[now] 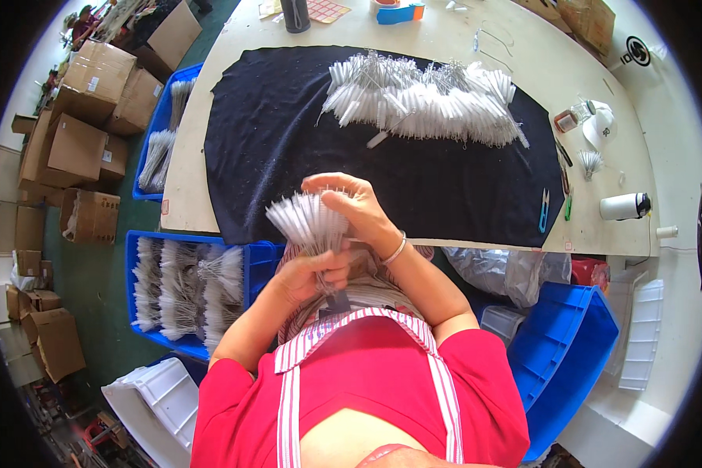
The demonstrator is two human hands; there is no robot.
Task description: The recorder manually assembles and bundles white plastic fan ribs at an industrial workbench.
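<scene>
My left hand (317, 273) is closed round the wire stems of a bunch of small white-bristled brushes (308, 222), held in front of my apron at the table's near edge. The bristle ends fan upward. My right hand (355, 209) curls over the top right of this bunch, its fingers and thumb against the bristle tips. Further away, a large pile of similar brushes (421, 101) with wire stems lies on a black cloth (265, 148). One loose brush (377, 140) rests just in front of that pile.
Left of me a blue crate (246, 277) holds bundled brushes, with another blue crate (142, 175) beyond it. Blue-handled snips (544, 210), a white bottle (622, 206) and a white cap (600, 125) lie on the table's right. Cardboard boxes (74, 148) are stacked at left; a blue bin (565, 343) stands at right.
</scene>
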